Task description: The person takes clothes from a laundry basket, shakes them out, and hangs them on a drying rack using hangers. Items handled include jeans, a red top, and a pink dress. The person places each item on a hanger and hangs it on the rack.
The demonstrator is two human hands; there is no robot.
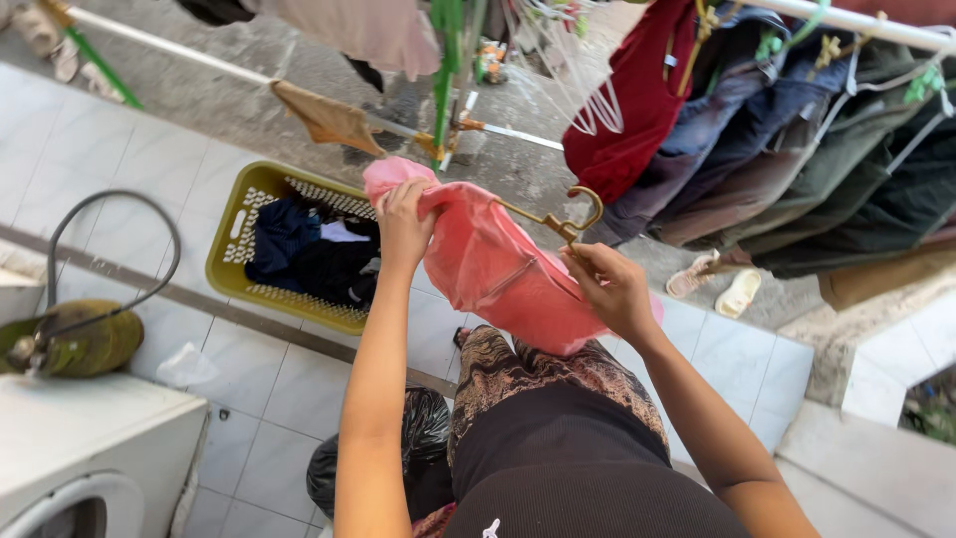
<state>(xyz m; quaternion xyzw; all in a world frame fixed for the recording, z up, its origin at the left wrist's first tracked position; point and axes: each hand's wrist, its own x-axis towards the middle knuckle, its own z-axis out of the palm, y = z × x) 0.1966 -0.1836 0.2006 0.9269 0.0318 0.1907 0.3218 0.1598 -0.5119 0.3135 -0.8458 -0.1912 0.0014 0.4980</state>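
At the far left, a white washing machine (95,448) stands in the corner. A green thing (85,344) with a dark hose (110,249) looped over it sits on top of it. A small clear bag (186,367) lies on the white tile floor (80,159) near it.

Next comes a yellow-green laundry basket (231,254). It sits on the floor and has dark clothes (314,261) in it. A black bag (423,438) lies on the floor by the person's legs.

The left hand (403,224) is closed tight on the top corner of a pink cloth (493,264). The pink cloth is up in the air between both hands, in front of the person, just right of the basket. It hangs down over the person's patterned pants.

A brown hanger (558,221) pokes into the pink cloth, and its hook sticks up. The right hand (612,289) is closed around the hanger just under the hook, and it touches the cloth too.

Up on the right, a red top (637,110) and many dark clothes hang in a row from a white pole (876,28). Two pale sandals (715,284) lie on the grey ground below them.
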